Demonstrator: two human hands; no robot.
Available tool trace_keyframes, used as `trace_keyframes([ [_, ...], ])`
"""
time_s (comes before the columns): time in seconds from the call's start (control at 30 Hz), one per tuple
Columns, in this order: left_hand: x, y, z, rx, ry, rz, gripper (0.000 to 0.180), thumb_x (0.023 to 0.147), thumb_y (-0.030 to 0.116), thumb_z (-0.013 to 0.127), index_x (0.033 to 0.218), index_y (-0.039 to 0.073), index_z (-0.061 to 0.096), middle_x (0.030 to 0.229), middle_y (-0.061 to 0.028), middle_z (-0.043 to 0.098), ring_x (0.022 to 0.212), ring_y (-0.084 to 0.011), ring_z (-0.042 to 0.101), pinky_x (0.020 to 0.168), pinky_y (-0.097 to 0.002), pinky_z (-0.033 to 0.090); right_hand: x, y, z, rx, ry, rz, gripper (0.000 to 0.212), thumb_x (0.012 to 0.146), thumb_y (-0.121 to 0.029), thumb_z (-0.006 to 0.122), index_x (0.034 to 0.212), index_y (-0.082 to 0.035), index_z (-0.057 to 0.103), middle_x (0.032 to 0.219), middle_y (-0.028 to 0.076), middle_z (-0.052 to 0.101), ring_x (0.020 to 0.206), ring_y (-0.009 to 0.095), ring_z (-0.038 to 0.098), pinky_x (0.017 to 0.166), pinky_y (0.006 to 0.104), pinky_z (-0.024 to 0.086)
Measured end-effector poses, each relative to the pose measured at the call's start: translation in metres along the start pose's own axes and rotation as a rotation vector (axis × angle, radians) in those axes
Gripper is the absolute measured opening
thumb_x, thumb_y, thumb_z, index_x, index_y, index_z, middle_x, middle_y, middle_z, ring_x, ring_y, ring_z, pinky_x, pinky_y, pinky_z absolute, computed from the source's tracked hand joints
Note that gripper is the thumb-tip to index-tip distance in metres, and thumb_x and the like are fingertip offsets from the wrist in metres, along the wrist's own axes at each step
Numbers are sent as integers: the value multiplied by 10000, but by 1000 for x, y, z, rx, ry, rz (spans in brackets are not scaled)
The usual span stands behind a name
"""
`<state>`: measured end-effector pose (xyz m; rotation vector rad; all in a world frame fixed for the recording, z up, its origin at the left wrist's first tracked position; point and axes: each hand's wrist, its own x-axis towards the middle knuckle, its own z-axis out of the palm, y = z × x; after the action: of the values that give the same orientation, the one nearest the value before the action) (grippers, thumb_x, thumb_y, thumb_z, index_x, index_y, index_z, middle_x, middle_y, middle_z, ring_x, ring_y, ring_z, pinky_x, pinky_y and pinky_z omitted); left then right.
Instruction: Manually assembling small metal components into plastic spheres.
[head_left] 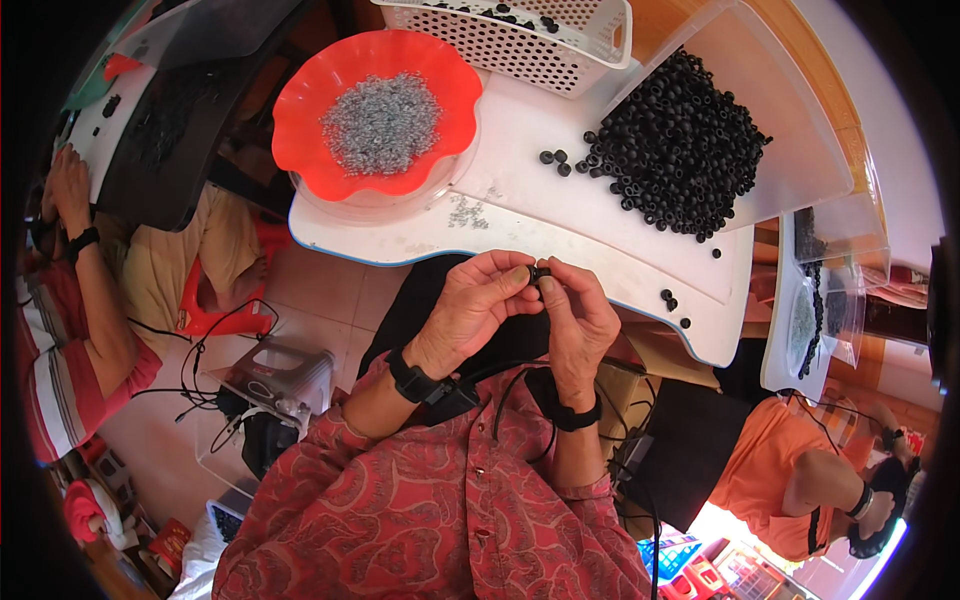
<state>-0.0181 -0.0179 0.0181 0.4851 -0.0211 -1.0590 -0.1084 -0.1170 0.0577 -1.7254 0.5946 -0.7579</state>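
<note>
Between my fingertips, just off the near edge of the white table (560,258), is a small black ring-shaped part (538,273). My left hand (478,300) pinches it from the left, thumb and forefinger pressed together. From the other side my right hand (575,310) grips it with thumb and fingers. The fingertips cover much of the part. Beyond my hands a big pile of similar black parts (690,140) spills out of a tilted clear bin (800,110). At the far left of the table a red wavy-rimmed bowl (300,110) holds many tiny clear pieces (382,122).
A white perforated basket (500,50) with black parts stands at the back. Loose clear pieces (467,212) and stray black parts (670,300) lie near the table's edge. Co-workers sit at the left (90,330) and right (780,470). Cables (200,375) hang around a box at lower left.
</note>
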Motion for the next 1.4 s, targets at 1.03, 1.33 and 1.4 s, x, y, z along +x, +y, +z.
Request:
trace_keyframes([
  [1.03, 4, -7, -5, -129, 0, -94, 213, 953, 124, 595, 1125, -2, 606, 987, -69, 660, 835, -137, 657, 780, -315, 581, -7, 1, 3, 249, 104, 138, 245, 863, 54, 655, 1103, 11, 642, 1015, 71, 674, 908, 111, 621, 824, 241, 497],
  [1.33, 4, -8, -6, -110, -2, -72, 209, 947, 114, 603, 1123, 0, 611, 996, -73, 662, 846, -142, 658, 788, -314, 579, -8, 3, 4, 226, 115, 123, 243, 858, 56, 660, 1096, 10, 645, 1009, 71, 676, 908, 112, 620, 823, 245, 498],
  [1.4, 4, -10, -6, -121, 2, -72, 211, 947, 114, 603, 1124, 0, 611, 1000, -74, 662, 848, -142, 658, 790, -314, 578, -9, 2, 4, 253, 133, 132, 244, 860, 57, 658, 1099, 10, 644, 1012, 75, 677, 914, 117, 623, 830, 250, 501],
])
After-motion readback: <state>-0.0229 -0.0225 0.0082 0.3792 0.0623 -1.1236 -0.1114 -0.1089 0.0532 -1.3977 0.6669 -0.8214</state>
